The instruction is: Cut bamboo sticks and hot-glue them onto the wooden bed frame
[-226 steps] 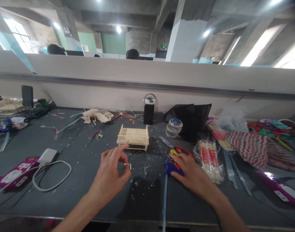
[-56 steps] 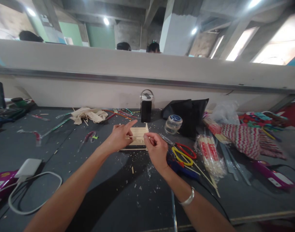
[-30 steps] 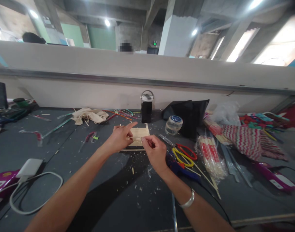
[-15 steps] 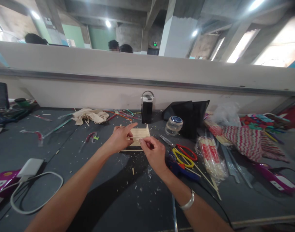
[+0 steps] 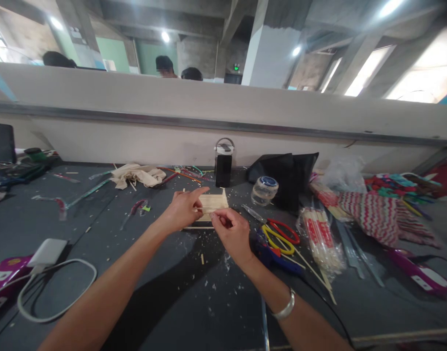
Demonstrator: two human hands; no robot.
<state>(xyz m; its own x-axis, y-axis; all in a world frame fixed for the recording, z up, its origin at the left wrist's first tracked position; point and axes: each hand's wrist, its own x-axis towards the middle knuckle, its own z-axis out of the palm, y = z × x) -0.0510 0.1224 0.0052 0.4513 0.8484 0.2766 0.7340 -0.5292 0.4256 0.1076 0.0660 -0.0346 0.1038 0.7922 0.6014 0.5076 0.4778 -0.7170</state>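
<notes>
A small panel of pale wooden sticks [image 5: 214, 201] lies on the dark table, with a short upright piece at its far right corner. My left hand [image 5: 183, 209] is over its left side, index finger stretched out and the other fingers curled round a thin wooden stick [image 5: 205, 209]. At the panel's right front, my right hand [image 5: 233, 229] has thumb and fingers pinched near the stick's other end. My fingers cover what exactly they pinch there. Another stick [image 5: 199, 227] runs along the panel's front edge.
Behind stands a phone [image 5: 223, 170] against a white-topped object. To the right are a jar [image 5: 264, 190], red-and-yellow-handled scissors [image 5: 278, 239], a blue glue gun [image 5: 278, 258] and bagged sticks [image 5: 320, 234]. A charger [image 5: 50, 253] with cable and a beige cloth [image 5: 137, 175] lie left.
Both hands stay almost where they were over the stick panel, with only a very slight shift of the right fingers. The camera view has moved slightly.
</notes>
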